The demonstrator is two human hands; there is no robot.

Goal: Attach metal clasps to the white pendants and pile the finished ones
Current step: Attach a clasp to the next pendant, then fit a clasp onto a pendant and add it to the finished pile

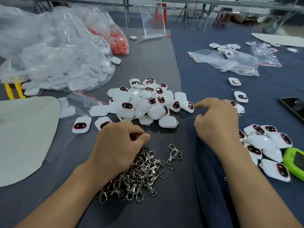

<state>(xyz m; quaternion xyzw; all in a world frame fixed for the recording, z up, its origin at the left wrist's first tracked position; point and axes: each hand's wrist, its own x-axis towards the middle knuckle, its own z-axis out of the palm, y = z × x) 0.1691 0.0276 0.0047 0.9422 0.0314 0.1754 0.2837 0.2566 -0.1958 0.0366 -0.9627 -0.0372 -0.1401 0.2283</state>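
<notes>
A heap of white pendants (148,101) with dark red-rimmed faces lies mid-table. Nearer me lies a pile of metal clasps (139,175). My left hand (118,145) sits on the pile's far edge, fingers curled and thumb against the fingertips, pinching a clasp that is mostly hidden under the hand. My right hand (217,119) hovers beside the heap with loosely curled fingers and holds nothing. Its index fingertip is close to the nearest pendant (188,106). A pile of pendants with clasps attached (266,145) lies right of my right wrist.
Big clear plastic bags (49,46) of white parts fill the far left, beside a bag of red pieces (118,41). Zip bags (230,61) lie far right. A phone (294,107) and a green object (294,162) sit at the right edge, a pale sheet (24,137) at left.
</notes>
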